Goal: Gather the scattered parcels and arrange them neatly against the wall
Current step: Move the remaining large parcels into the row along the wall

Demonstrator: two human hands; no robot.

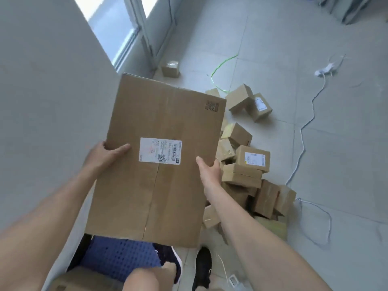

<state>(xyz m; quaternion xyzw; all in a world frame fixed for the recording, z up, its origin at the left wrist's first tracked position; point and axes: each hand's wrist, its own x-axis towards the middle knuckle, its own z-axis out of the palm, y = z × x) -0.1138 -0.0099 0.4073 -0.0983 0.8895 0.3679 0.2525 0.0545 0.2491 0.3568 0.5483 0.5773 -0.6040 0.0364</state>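
I hold a large flat cardboard parcel [159, 164] with a white shipping label in front of me, above the floor. My left hand [102, 155] grips its left edge, thumb on top. My right hand [209, 168] grips its right edge, thumb on the top face. Behind and to the right of it, several small cardboard parcels [247, 164] lie in a loose heap on the tiled floor. One small parcel [170, 68] sits alone near the door frame. The grey wall [48, 91] rises at my left.
A white cable [305, 131] with a power strip [324, 69] snakes over the floor at right. A green strap [218, 70] lies beyond the heap. A blue perforated item [119, 259] and another box [81, 280] sit by my feet. Glass door at the back.
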